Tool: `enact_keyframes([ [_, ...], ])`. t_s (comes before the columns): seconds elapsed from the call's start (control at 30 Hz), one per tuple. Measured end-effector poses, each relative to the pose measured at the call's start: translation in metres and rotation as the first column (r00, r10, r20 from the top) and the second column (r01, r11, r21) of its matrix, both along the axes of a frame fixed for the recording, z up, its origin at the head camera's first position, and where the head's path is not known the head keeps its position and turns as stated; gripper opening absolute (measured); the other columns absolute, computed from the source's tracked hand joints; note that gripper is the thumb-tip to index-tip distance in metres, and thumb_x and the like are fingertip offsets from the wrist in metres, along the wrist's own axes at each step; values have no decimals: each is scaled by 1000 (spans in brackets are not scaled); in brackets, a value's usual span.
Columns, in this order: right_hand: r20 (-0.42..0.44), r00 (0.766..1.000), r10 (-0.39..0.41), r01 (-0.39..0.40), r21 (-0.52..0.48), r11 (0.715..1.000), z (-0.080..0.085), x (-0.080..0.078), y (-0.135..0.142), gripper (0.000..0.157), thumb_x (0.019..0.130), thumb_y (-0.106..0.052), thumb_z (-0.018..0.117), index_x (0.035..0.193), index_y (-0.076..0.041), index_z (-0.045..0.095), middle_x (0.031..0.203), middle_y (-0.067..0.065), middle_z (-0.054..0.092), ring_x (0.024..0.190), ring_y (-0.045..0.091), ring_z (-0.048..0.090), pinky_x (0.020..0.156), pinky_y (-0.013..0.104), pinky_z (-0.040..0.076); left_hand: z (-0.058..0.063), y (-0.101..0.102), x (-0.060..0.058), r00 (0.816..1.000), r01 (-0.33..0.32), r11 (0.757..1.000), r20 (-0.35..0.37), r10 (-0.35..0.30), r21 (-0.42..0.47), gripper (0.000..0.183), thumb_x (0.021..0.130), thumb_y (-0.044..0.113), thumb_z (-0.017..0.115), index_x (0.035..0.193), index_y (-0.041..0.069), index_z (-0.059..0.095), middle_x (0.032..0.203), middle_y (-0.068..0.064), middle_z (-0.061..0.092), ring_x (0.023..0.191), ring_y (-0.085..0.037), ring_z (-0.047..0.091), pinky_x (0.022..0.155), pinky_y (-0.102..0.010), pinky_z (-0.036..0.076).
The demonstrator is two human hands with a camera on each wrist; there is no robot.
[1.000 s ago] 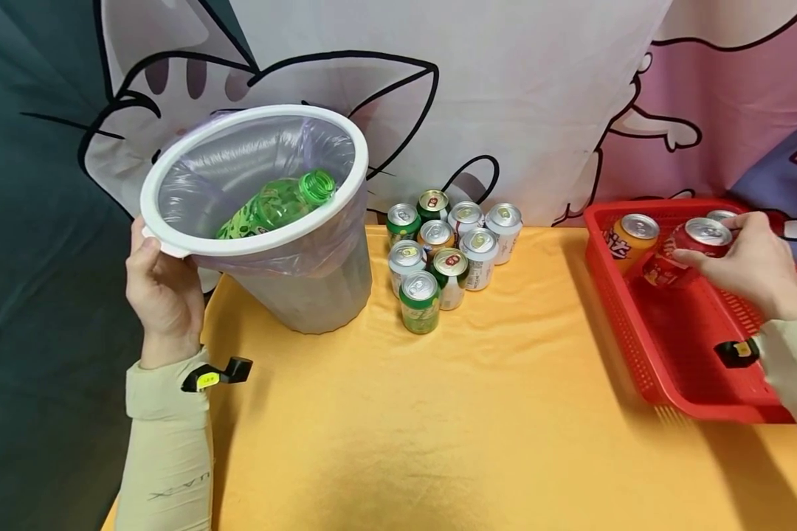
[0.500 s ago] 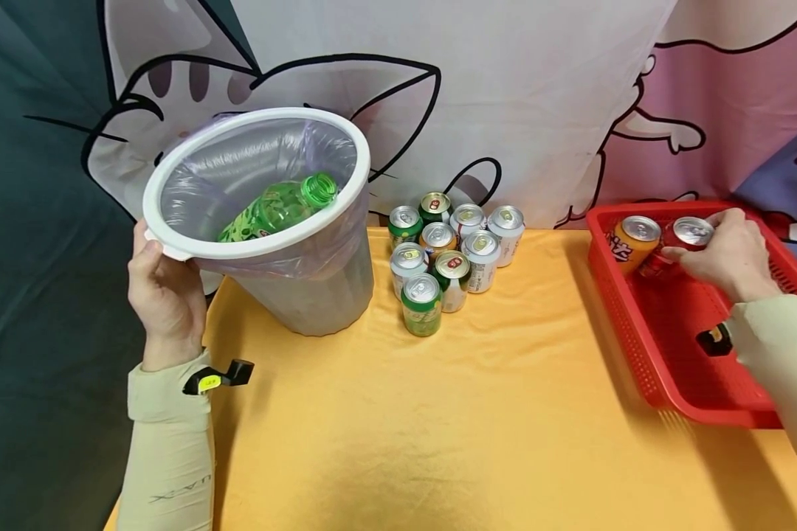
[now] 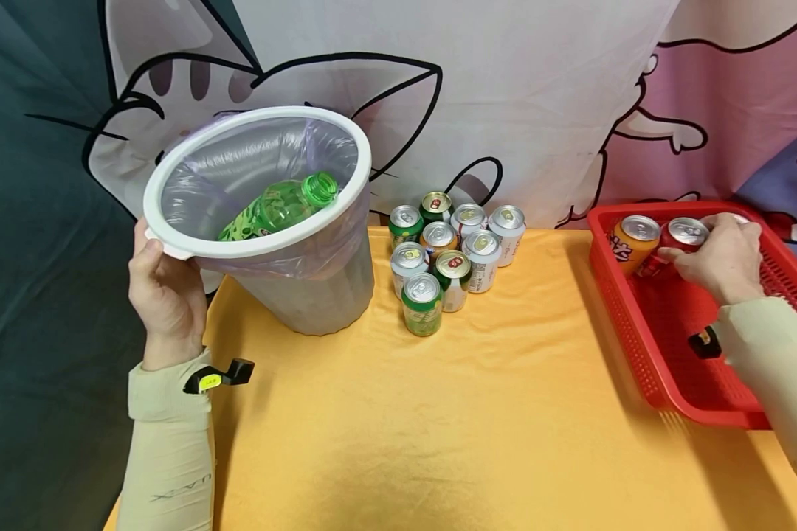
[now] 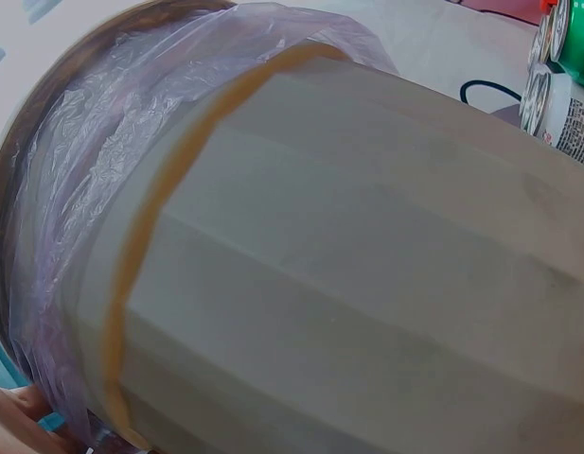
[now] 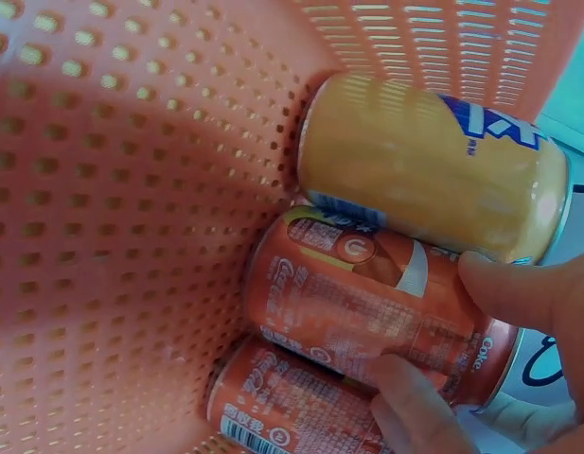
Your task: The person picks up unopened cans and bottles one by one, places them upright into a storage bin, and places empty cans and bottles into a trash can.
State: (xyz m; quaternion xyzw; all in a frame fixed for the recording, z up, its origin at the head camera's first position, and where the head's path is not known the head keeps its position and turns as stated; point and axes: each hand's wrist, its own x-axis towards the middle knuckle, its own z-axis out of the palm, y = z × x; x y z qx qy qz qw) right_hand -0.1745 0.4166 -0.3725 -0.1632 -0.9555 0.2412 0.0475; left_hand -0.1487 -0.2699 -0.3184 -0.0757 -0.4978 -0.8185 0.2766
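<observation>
On the left, my left hand (image 3: 167, 306) grips the white rim of a grey trash can (image 3: 305, 299), which leans toward me. A pale purple bag lines it, and a green plastic bottle (image 3: 285, 206) lies inside. At the right, my right hand (image 3: 727, 258) holds a red Coke can (image 5: 353, 293) upright in the red basket (image 3: 651, 361), thumb on one side and fingers on the other. An orange soda can (image 3: 634, 240) stands right beside it. In the right wrist view, another red can (image 5: 292, 407) shows on its other side, mostly hidden by my hand in the head view.
Several soda cans (image 3: 453, 273) stand grouped on the yellow cloth (image 3: 438, 428) between trash can and basket, a green one (image 3: 421, 306) nearest me. A printed curtain (image 3: 538, 103) hangs behind the table.
My right hand has brought the red Coke can, earlier tilted, left and back in the basket, until it stands upright by the orange can. The left hand and trash can have stayed put.
</observation>
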Motion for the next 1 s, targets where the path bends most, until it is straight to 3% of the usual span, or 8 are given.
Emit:
enact_keyframes([
  [0.27,-79,996,29,-23,75,997,-4,-1,-2,64,91,-27,75,137,9,49,123,42,42,119,60,33,94,71,30,0,0,1,1000,0,1000,1,0,8,50,88,22,52,134,4,61,133,-10,57,127,-22,47,111,-41,26],
  [0.47,-104,993,60,-47,127,991,-2,1,-3,57,92,-21,68,139,7,52,128,41,44,123,61,35,95,74,29,0,0,1,1000,3,1000,-1,-3,4,50,88,22,53,134,4,61,134,-10,57,127,-22,46,112,-41,25],
  [1.0,-30,999,19,-15,122,992,13,8,-6,53,93,-18,60,138,8,52,137,41,36,129,59,30,103,70,27,0,0,0,1000,3,1000,2,-3,6,51,88,22,53,135,5,61,134,-10,57,127,-21,47,113,-41,26],
])
